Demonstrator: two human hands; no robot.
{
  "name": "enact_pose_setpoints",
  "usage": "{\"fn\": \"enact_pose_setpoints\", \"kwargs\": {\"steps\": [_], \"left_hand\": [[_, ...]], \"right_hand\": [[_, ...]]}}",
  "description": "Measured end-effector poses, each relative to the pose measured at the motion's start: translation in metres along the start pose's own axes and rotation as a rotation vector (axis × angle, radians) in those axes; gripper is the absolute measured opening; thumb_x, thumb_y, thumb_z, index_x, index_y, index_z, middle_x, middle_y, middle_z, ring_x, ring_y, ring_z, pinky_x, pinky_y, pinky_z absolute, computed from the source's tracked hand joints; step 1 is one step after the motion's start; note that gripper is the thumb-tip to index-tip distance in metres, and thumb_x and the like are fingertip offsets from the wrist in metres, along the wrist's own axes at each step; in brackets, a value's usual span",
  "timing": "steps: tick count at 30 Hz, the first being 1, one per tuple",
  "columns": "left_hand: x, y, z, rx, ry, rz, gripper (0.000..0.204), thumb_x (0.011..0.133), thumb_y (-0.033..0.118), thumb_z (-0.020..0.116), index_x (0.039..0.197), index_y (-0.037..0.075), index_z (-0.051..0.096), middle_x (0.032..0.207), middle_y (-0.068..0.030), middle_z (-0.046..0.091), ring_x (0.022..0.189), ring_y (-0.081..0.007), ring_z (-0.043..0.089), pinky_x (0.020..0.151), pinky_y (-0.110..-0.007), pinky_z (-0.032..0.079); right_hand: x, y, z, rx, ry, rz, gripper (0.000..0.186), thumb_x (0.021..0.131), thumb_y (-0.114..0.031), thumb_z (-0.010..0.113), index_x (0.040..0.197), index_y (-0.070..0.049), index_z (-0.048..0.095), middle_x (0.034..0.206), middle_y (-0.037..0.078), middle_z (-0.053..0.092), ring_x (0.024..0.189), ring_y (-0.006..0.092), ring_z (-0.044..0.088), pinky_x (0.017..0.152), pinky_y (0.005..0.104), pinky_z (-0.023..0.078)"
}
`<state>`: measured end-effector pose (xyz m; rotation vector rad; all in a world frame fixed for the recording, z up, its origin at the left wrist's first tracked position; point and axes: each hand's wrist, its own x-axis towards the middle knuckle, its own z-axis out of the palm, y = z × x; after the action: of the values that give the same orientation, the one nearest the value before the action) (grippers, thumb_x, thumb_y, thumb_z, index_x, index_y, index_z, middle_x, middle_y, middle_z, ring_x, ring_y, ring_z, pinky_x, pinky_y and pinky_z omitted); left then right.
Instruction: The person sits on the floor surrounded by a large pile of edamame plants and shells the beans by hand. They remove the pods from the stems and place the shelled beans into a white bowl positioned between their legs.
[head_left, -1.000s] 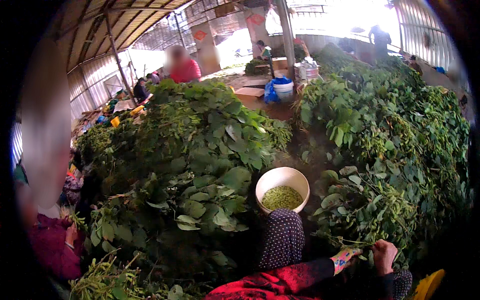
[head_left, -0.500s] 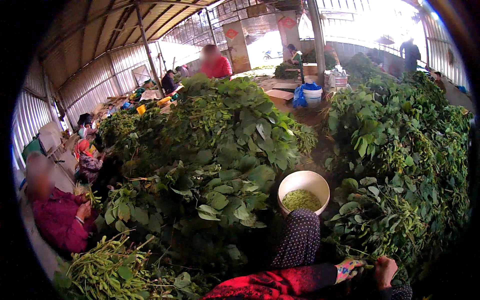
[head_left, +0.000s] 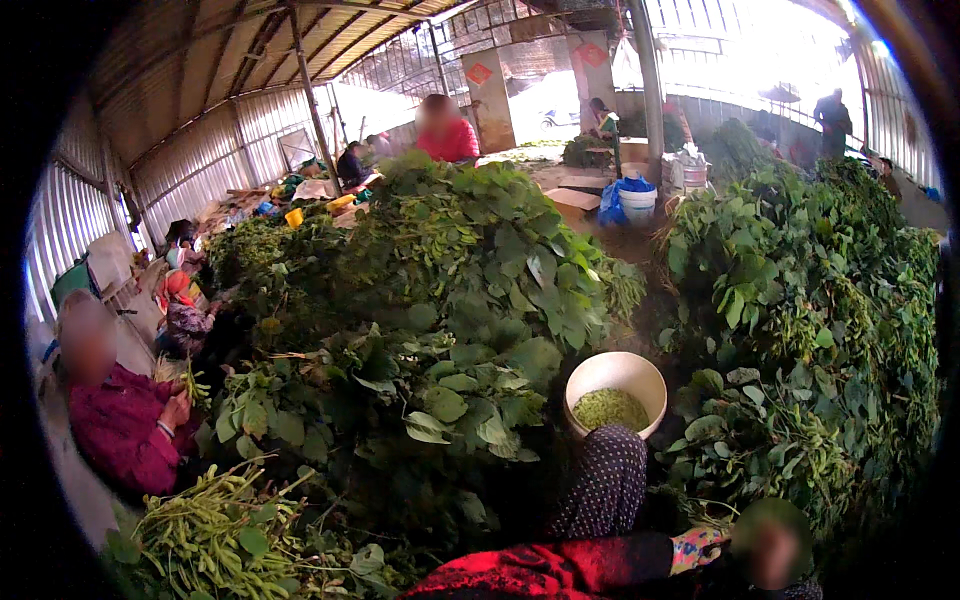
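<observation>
One forearm in a red sleeve (head_left: 560,568) with a flowered cuff crosses the lower edge toward the right. It appears to be my left arm. My left hand (head_left: 772,545) at its end is a blurred patch against the leafy stalks of the right-hand heap (head_left: 820,330), so its grip is unreadable. My right hand is out of view. Just above the arm is my knee in dark dotted trousers (head_left: 605,480). Beyond the knee a cream round basin (head_left: 615,362) stands on the ground, partly filled with green pods (head_left: 610,408).
A tall heap of leafy green plants (head_left: 450,280) fills the middle. A bundle of stripped pod stalks (head_left: 210,520) lies at lower left. A seated person in magenta (head_left: 120,420) works at the left, with others behind. A white bucket (head_left: 637,200) stands far back.
The view has swung left, so the basin, heaps and my arm sit further right and lower in the picture. The seated people at the left have come into view.
</observation>
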<state>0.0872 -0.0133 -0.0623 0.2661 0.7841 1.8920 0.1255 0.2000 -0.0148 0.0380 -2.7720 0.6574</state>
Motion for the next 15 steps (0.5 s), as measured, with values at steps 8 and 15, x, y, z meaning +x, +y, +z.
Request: {"fn": "enact_pose_setpoints", "kwargs": {"steps": [8, 15], "left_hand": [[-0.021, 0.027, 0.036, 0.013, 0.235, 0.118, 0.027, 0.081, 0.018, 0.050, 0.108, 0.013, 0.048, 0.089, -0.0003, 0.052, 0.066, -0.0101, 0.048, 0.046, -0.023, 0.037], [-0.022, 0.039, 0.038, -0.024, 0.384, 0.161, 0.026, 0.083, 0.017, 0.049, 0.108, 0.014, 0.049, 0.095, -0.0006, 0.050, 0.075, -0.0125, 0.047, 0.055, -0.026, 0.038]], "right_hand": [[0.025, -0.063, -0.034, -0.182, 0.088, -0.060, 0.008, 0.061, -0.012, 0.061, 0.056, -0.008, 0.056, 0.049, 0.012, 0.048, 0.050, 0.0295, 0.052, 0.048, 0.0320, 0.041], [0.063, -0.069, -0.056, -0.009, -0.102, -0.334, 0.015, 0.058, -0.021, 0.066, 0.060, -0.009, 0.057, 0.051, 0.008, 0.051, 0.049, 0.0251, 0.052, 0.047, 0.0325, 0.041]]}}
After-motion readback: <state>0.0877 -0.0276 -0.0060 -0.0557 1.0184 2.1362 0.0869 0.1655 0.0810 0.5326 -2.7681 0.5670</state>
